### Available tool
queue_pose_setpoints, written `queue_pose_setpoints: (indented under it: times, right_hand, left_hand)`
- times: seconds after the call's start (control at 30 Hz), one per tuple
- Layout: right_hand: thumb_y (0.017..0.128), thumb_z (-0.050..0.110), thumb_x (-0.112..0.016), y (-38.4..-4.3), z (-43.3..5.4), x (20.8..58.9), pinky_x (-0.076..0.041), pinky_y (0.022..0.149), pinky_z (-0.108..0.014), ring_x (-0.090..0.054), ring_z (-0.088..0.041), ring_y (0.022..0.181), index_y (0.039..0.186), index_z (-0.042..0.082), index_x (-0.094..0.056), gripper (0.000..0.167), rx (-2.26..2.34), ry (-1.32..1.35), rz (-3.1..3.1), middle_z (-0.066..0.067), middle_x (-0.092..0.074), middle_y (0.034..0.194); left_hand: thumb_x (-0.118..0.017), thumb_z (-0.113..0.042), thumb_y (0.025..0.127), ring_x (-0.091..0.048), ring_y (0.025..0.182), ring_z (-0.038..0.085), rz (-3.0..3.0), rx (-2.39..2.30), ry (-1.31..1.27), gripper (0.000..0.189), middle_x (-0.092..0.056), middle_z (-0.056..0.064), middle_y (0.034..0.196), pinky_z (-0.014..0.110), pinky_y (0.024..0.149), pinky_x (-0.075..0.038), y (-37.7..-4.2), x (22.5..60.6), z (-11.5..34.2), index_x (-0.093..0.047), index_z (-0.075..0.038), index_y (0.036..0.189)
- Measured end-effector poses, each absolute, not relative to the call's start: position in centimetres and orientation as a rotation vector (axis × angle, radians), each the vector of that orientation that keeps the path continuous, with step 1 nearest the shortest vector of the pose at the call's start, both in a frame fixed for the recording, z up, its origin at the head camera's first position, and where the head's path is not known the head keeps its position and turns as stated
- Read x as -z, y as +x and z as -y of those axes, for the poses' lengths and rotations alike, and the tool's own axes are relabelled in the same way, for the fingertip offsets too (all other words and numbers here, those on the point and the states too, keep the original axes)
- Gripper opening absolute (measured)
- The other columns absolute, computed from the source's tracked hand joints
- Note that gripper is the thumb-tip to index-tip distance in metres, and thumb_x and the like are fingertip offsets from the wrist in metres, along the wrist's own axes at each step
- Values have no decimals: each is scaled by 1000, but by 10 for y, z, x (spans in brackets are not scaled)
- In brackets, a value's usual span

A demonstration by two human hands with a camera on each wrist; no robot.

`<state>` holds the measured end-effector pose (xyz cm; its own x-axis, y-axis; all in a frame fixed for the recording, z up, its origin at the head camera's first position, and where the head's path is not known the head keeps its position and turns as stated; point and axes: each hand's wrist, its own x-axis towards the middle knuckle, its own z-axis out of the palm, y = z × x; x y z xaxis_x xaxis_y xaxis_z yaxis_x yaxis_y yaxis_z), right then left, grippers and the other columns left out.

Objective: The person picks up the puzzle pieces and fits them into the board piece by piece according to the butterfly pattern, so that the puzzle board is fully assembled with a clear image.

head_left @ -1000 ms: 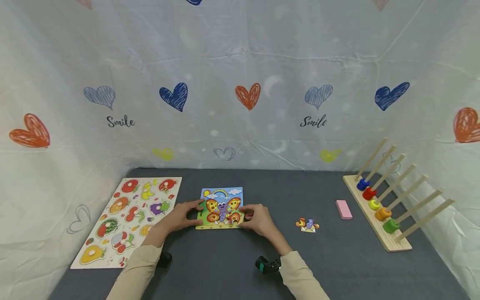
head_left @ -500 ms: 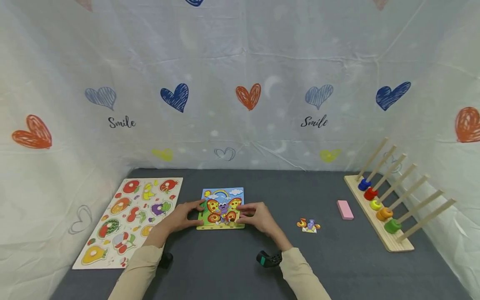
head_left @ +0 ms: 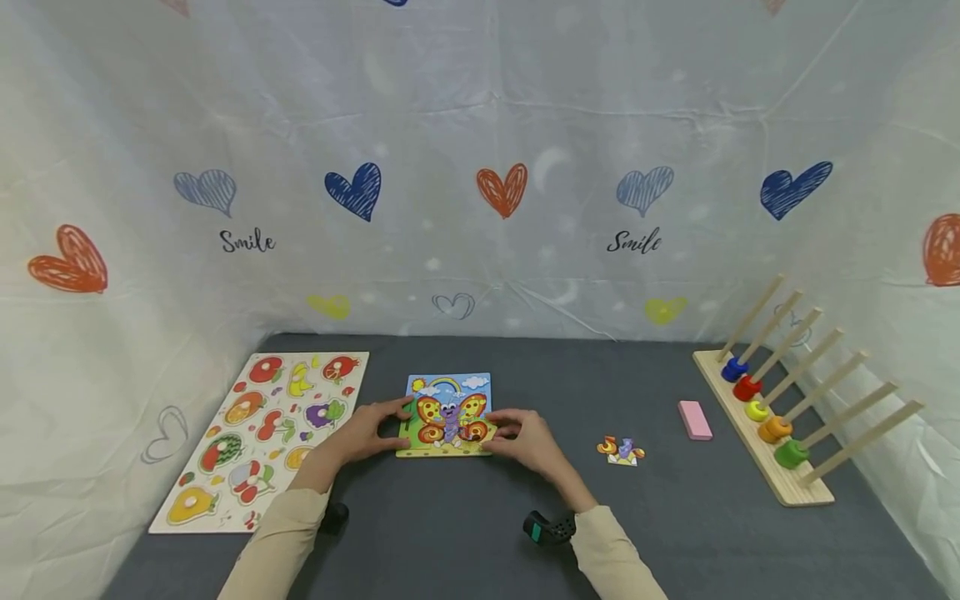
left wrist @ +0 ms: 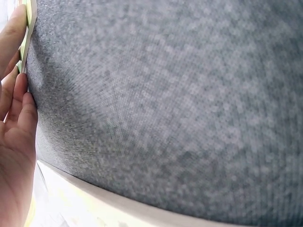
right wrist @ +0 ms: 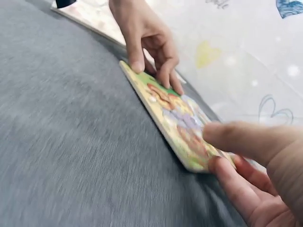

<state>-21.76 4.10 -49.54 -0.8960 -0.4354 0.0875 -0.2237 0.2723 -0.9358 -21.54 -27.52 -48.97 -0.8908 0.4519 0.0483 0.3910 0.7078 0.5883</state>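
Observation:
A square butterfly puzzle board (head_left: 450, 412) lies on the dark grey table in the middle of the head view. My left hand (head_left: 366, 433) holds its left edge between thumb and curled fingers. On the opposite side, my right hand (head_left: 528, 442) grips the right edge, its thumb near the front corner and its fingers farther back. The right wrist view shows both hands on the board, with some blur. Only part of the left hand (left wrist: 16, 137) and a sliver of the board appear in the left wrist view.
Left of the board lies a fruit puzzle board (head_left: 262, 433). To the right are small butterfly-patterned puzzle pieces (head_left: 621, 451), a pink block (head_left: 695, 420) and a wooden peg stand (head_left: 780, 433) with colored rings. A heart-printed curtain (head_left: 450, 250) borders the table.
Half a second ago the right fingers reached over the board's lower right wing; now they are back at its right edge. The left hand keeps its hold. The head view has shifted slightly.

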Motion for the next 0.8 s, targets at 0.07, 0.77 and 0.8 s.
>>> queue_pose_setpoints:
  times: [0.07, 0.77, 0.8]
  right_hand:
    - [78, 10, -80, -213, -49, 498, -51, 64, -23, -68, -19, 82, 118, 0, -67, 43, 1705, -531, -2413, -14, -69, 105]
    - [71, -6, -80, -215, -97, 485, -55, 77, -36, -61, -34, 104, 126, -3, -58, 59, 1357, -586, -2706, -17, -66, 115]
    - [72, -7, -79, -217, -99, 486, -56, 77, -35, -60, -34, 104, 126, -3, -58, 58, 1340, -620, -2693, -17, -66, 115]
  left_hand:
    - [-74, -29, 85, -46, 127, 39, -2813, -936, 689, 66, -66, 9, 119, 56, 102, -37, -216, 490, 274, -48, -1, 139]
    - [-74, -27, 85, -46, 127, 40, -2820, -932, 709, 55, -61, 13, 126, 56, 101, -37, -216, 490, 273, -56, -2, 131]
    - [-74, -26, 85, -46, 127, 40, -2820, -933, 705, 56, -62, 12, 125, 56, 101, -37, -216, 490, 273, -55, -1, 132]
